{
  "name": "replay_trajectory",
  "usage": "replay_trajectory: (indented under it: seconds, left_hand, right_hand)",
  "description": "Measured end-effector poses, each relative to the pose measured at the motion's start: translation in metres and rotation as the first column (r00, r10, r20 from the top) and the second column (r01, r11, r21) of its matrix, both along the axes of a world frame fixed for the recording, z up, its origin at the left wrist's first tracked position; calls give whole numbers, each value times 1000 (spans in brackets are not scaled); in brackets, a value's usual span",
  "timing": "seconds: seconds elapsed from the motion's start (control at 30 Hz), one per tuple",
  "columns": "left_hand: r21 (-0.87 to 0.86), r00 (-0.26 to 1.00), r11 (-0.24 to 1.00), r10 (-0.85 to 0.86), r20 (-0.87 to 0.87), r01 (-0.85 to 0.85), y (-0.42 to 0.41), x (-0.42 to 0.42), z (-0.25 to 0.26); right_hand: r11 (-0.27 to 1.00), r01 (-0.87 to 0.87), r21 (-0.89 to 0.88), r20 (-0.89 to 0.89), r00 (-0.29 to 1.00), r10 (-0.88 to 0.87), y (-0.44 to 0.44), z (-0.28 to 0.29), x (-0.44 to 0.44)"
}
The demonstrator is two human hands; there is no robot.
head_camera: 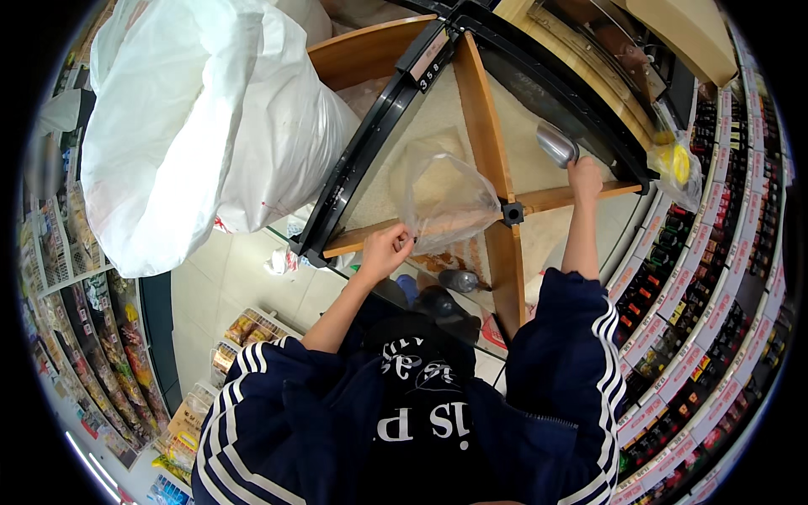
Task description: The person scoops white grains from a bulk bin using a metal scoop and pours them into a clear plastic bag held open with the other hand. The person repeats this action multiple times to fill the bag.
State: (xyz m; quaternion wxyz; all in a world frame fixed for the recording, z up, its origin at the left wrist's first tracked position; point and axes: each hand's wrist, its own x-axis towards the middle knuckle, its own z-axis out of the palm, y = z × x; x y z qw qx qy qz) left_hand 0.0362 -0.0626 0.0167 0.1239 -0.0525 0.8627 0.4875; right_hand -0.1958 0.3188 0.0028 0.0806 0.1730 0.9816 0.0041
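Observation:
My left hand [386, 251] pinches the rim of a clear plastic bag [451, 202], which hangs with its mouth spread over a wooden-walled bin holding pale rice-like grain [372, 196]. In my right hand [586, 178] is the handle of a metal scoop [555, 145]. The scoop lies over the grain [521, 151] of the compartment at the right, beyond a wooden divider [486, 113]. Whether the scoop holds grain cannot be told. A second scoop [459, 280] rests in the nearer compartment, by some reddish-brown grain [445, 262].
Large white plastic sacks [271, 126] stand at the left beside the bin's black frame [372, 145]. A black connector [512, 214] joins the dividers. Curved shelves of packaged goods [669, 290] line the right. A bag with something yellow [675, 165] hangs at the bin's right corner.

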Motion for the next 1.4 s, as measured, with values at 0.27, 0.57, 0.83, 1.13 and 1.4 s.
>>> replay_trajectory:
  seconds: [0.27,0.57,0.83,1.13,1.4]
  left_hand:
    - [-43,1000,999,-18,16,19,0,-1,-2]
    - [-52,1000,999,-7,-5,7,2,1,-4]
    - [-42,1000,999,-8,-4,8,1,0,-4]
    - [-17,1000,1000,-16,9,16,2,-2,4]
    - [10,999,1000,12,-31,-12,2,0,0]
  right_hand:
    - [996,-52,74,185,982,38,1,-61,-18]
    - [984,-158,-84,370,912,178,-14,-82,-9]
    - [735,242,-633,462,880,108,-7,-101,-16]
    - [364,252,-897,270,963,-2,-14,-89,-14]
    - [375,363,-853,348,931,-111,-19,-61,-9]
